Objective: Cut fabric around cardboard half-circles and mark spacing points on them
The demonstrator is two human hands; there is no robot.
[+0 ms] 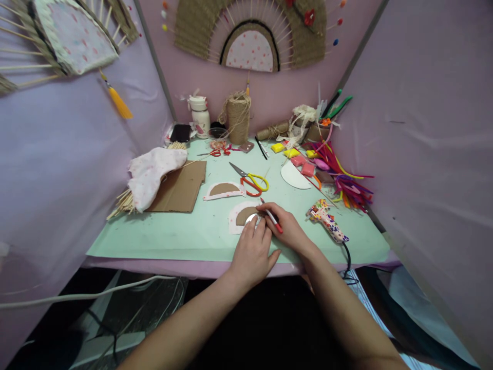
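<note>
My left hand [254, 252] lies with its fingers stretched out, their tips pressing on a small white piece [251, 218]. That piece rests on a brown cardboard half-circle [242, 213], which lies on white spotted fabric [233, 224]. In my right hand [288, 228] is a red-and-white pen [274, 221], its tip pointing up and away from me. The right fingers partly cover the cardboard's right side. Just beyond sits another cardboard half-circle [225, 188] with spotted fabric folded around its edge. Yellow-and-red scissors [252, 181] lie partly open behind it.
At right lie a flower-patterned glue gun [327, 220], a white half-circle [295, 177] and colourful pipe cleaners [348, 187]. A cardboard sheet [179, 187], sticks and crumpled fabric [154, 174] are at left. A twine roll [239, 118] and white bottle [200, 117] stand behind.
</note>
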